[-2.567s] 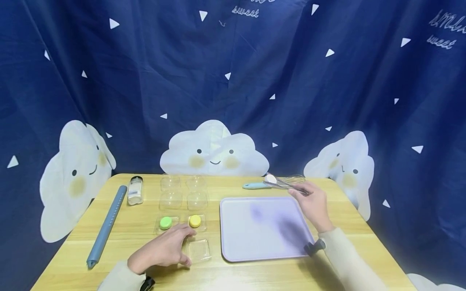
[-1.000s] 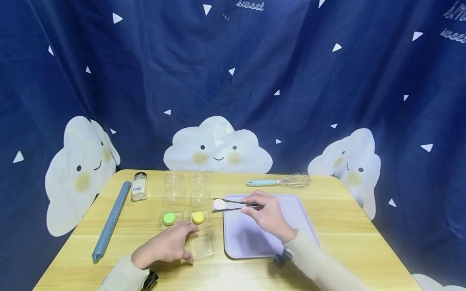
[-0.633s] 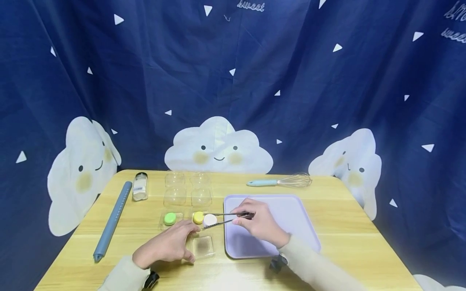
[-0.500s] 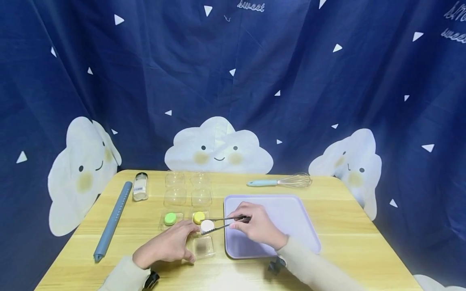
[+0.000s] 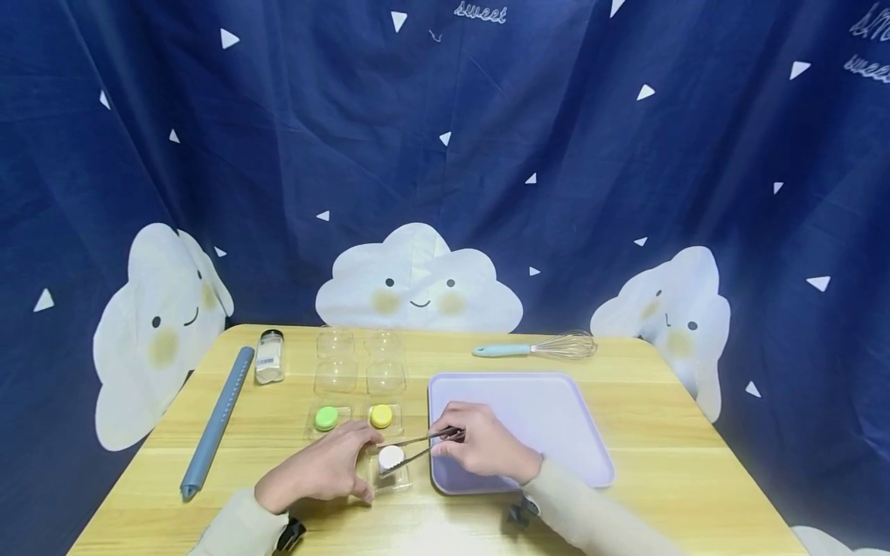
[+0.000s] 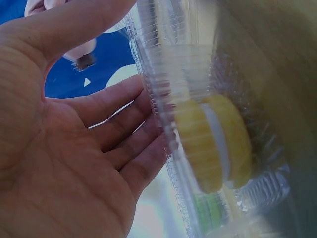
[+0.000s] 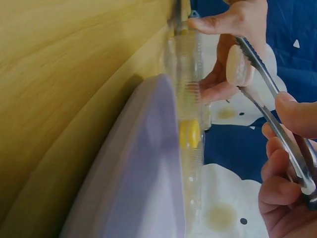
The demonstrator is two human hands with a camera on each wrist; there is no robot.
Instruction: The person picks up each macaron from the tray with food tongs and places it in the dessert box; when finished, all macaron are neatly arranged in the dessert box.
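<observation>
My right hand grips metal tongs, whose tips hold a white macaron over the near-right compartment of a clear plastic box. In the right wrist view the white macaron sits between the serrated tips. My left hand rests at the box's left side, fingers spread and touching its edge; the left wrist view shows the palm with extended fingers against the clear wall. Behind, a green macaron and a yellow macaron lie in their own compartments.
The box's domed lid stands open at the back. A purple tray lies to the right, with a whisk behind it. A jar and a blue-grey roll are at the left.
The right hand has come left and nearer from above the whisk, carrying the white macaron in the tongs past the yellow one to the near-right compartment. My left hand has stayed put.
</observation>
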